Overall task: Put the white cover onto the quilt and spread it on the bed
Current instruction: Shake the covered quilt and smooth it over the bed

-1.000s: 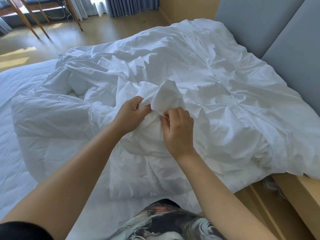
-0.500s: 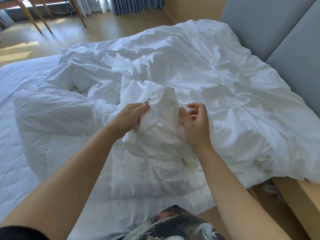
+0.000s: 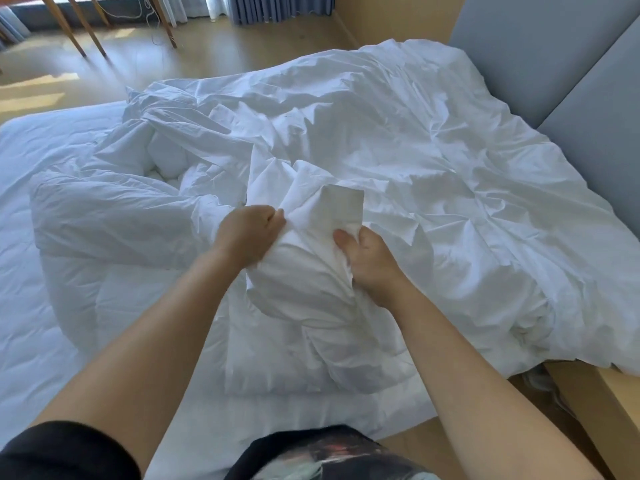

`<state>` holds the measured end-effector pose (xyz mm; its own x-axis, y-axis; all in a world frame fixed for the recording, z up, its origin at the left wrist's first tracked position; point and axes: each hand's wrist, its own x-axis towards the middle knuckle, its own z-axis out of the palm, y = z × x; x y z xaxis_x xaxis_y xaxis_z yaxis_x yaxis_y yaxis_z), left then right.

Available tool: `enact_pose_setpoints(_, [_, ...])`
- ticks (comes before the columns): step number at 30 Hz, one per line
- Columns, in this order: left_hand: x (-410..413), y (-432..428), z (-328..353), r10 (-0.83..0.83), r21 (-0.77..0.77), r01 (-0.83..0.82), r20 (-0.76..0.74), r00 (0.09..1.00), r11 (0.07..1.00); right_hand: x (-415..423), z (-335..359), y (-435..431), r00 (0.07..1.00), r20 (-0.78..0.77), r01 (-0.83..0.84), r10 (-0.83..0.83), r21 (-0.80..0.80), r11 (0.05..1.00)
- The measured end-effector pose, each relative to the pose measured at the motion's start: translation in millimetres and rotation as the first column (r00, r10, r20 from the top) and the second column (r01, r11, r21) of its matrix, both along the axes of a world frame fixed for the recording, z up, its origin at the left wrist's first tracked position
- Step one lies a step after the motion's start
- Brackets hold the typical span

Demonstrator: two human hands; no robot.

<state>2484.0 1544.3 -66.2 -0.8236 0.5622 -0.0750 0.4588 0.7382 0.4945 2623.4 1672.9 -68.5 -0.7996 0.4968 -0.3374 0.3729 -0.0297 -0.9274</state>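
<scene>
Both hands, left hand (image 3: 247, 233) and right hand (image 3: 369, 263), grip bunched white cover (image 3: 322, 216); grey headboard (image 3: 561, 64) beyond the bed (image 3: 34, 341)

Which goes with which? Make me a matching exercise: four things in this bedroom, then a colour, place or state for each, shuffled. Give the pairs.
Things:
1. white cover
2. headboard
3. curtain
4. floor

Descriptions:
a. grey, padded, upright on the right
b. light brown, with sunlit patches
c. crumpled, gripped by the left hand and the right hand
d. blue, pleated, hanging at the top of the view

Pairs: 1-c, 2-a, 3-d, 4-b
</scene>
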Motion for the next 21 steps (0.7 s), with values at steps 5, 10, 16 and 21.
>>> enact_pose_setpoints(5, [20, -4, -1, 0.026, 0.204, 0.033, -0.28, 0.96, 0.978, 1, -2, 5, 0.997, -0.022, 0.08, -0.08, -0.007, 0.997])
enact_pose_setpoints(10, [50, 8, 8, -0.177, 0.105, 0.155, 0.249, 0.952, 0.982, 7, -2, 7, 0.997, -0.074, -0.014, 0.011, -0.043, 0.999])
enact_pose_setpoints(16, [52, 3, 2, -0.195, 0.029, 0.195, 0.285, 0.938, 0.98, 18, -11, 2, 0.987, -0.157, 0.036, -0.042, -0.039, 0.999])
enact_pose_setpoints(21, [48, 9, 4, -0.159, 0.245, 0.136, 0.076, 0.984, 0.96, 31, -27, 14, 0.966, 0.185, -0.233, 0.182, 0.304, 0.924])
